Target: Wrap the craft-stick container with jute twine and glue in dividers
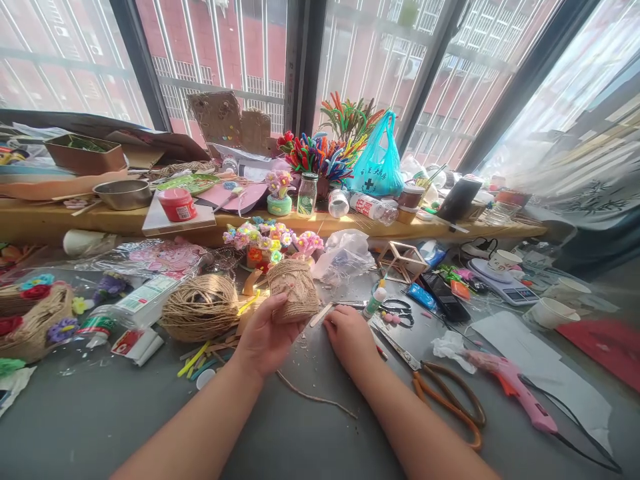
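My left hand (267,337) grips a small pot wrapped in brown twine (294,283), tilted, with a rough tan patch on its side. My right hand (350,340) is closed on a wooden craft stick (321,314), whose free end points toward the pot. Flowers in pink, yellow and blue (275,241) stand just behind the pot. A large ball of twine (201,308) lies left of my left hand. Beside my right hand are a small glue bottle (375,301), black-handled scissors (399,311) and large scissors with orange-brown handles (445,393). A loose strand of twine (317,398) lies between my forearms.
A pink glue gun (517,383) with a black cord rests at the right. Behind it is a small scale (505,280) bearing a paper cup. Plastic bottles and flower-trimmed twine baskets (35,320) crowd the left. A wooden ledge (200,233) under the windows carries jars, pipe cleaners and a blue bag (379,163).
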`<action>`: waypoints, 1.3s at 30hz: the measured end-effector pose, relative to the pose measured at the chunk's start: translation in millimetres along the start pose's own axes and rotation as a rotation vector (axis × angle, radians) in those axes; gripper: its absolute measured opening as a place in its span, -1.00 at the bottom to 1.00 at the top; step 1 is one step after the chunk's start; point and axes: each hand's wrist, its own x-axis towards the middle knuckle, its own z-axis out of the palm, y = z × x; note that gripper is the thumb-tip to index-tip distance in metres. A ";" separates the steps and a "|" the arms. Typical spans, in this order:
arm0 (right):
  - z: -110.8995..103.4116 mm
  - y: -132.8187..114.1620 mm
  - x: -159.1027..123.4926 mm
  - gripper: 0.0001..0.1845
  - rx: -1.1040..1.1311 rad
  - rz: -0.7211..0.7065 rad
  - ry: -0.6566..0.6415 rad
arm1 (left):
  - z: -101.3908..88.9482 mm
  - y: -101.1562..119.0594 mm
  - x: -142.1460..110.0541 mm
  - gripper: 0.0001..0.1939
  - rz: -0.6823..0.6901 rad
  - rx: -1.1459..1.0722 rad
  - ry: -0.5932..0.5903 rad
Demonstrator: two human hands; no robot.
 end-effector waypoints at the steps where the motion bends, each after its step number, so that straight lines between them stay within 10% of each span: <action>1: -0.7 -1.9 0.4 -0.76 0.007 -0.002 0.011 | 0.5 0.4 -0.4 -0.75 -0.002 0.002 0.001; 9: -80.3 -22.9 17.1 -0.77 0.127 -0.056 0.133 | -0.1 -5.9 -3.6 -0.68 -0.106 0.074 0.055; 15: -140.5 -64.9 54.8 -0.78 0.198 -0.357 -0.121 | -4.7 -15.8 -4.2 -0.71 -0.229 0.099 -0.014; 39: -137.7 -74.5 75.8 -0.79 0.064 -0.384 -0.315 | -13.2 -19.4 -2.8 -0.70 -0.320 0.074 -0.046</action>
